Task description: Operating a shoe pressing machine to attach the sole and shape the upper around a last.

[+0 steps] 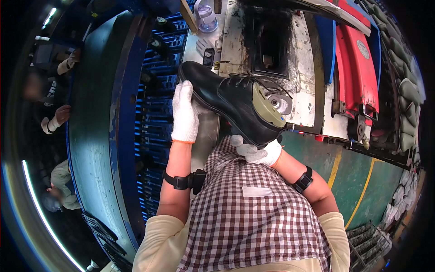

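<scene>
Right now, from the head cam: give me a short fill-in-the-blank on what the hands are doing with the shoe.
1. Both hands wear ____ knit gloves.
2. The left hand grips the black shoe near its ____ end.
3. The right hand supports the shoe from below at its ____ end.
4. The olive form fills the shoe's ____.

Missing words: white; toe; heel; opening

A shoe factory floor is shown: a black boot [231,102] on a last is held before a worn, stained machine [272,50] w/ a grinding wheel [280,103]. A blue conveyor [97,118] runs at left; other workers are seen far left, and yellow floor lines [334,170] at right.
</scene>
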Motion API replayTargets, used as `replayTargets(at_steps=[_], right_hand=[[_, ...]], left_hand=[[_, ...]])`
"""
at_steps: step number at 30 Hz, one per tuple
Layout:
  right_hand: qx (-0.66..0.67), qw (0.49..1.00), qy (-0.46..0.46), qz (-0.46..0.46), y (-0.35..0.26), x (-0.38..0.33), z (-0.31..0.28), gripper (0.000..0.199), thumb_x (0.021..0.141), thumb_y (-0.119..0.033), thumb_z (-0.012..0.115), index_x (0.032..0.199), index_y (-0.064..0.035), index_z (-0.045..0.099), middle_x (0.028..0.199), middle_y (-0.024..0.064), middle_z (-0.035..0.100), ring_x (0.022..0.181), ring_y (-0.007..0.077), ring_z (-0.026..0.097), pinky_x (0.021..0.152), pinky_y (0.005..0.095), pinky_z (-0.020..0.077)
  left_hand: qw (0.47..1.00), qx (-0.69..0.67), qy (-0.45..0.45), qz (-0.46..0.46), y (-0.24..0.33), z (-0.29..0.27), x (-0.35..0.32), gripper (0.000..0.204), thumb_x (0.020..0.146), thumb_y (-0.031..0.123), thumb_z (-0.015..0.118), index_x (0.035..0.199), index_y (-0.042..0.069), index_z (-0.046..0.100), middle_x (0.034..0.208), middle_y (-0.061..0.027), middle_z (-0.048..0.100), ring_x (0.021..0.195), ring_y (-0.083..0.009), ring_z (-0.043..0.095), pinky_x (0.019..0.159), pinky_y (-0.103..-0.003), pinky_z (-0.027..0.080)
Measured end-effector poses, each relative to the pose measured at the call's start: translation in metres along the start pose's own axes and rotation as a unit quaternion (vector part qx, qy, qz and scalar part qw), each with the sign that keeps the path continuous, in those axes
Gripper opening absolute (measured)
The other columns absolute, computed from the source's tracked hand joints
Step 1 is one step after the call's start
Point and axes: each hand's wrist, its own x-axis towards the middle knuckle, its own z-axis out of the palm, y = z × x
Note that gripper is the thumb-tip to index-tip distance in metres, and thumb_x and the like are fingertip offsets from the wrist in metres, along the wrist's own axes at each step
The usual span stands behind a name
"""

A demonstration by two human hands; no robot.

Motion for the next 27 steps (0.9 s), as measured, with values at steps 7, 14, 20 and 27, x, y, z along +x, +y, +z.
replayTargets(at_steps=[7, 14, 20, 27], right_hand=[[0.01, 0.995, -0.072, 0.075, -0.008, -0.003, -0.017, 0.062, 0.105, -0.049, 0.049, 0.147, -0.0035, 0.045, 0.117, 0.0316, 0.052, 0.076, 0.0337, 0.055, 0.047, 0.0329, 0.0425], [-0.031, 0.998, 0.045, -0.005, 0.002, -0.008, 0.006, 0.069, 0.104, -0.056, 0.048, 0.137, 0.0046, 0.047, 0.104, 0.0311, 0.056, 0.066, 0.0325, 0.055, 0.046, 0.0336, 0.0421], [-0.073, 0.911, 0.384, -0.13, -0.02, -0.015, -0.016, 0.071, 0.107, -0.061, 0.042, 0.155, -0.0088, 0.043, 0.14, 0.0249, 0.057, 0.113, 0.0314, 0.066, 0.084, 0.0435, 0.0604], [-0.559, 0.756, 0.305, -0.154, -0.018, 0.031, 0.027, 0.075, 0.106, -0.07, 0.033, 0.144, -0.0088, 0.053, 0.098, 0.0047, 0.072, 0.058, 0.0094, 0.058, 0.044, 0.0223, 0.0397]], left_hand=[[0.993, -0.096, -0.029, 0.062, -0.018, -0.009, 0.0, 0.029, 0.114, 0.025, 0.04, 0.126, 0.004, 0.057, 0.125, -0.0069, 0.063, 0.117, -0.0172, 0.062, 0.105, -0.036, 0.051], [0.993, -0.042, -0.005, 0.114, -0.024, -0.014, -0.002, 0.033, 0.115, 0.026, 0.039, 0.131, 0.004, 0.056, 0.13, -0.0079, 0.063, 0.119, -0.0185, 0.062, 0.106, -0.036, 0.05], [0.997, -0.06, -0.027, 0.038, -0.024, -0.02, -0.011, 0.051, 0.114, 0.046, 0.035, 0.141, 0.005, 0.052, 0.142, -0.0126, 0.059, 0.127, -0.0225, 0.058, 0.111, -0.04, 0.046], [0.977, -0.05, -0.203, -0.051, -0.034, -0.016, -0.055, 0.117, 0.086, 0.09, 0.041, 0.165, 0.006, 0.025, 0.166, -0.0161, 0.035, 0.152, -0.0332, 0.035, 0.126, -0.045, 0.026]])
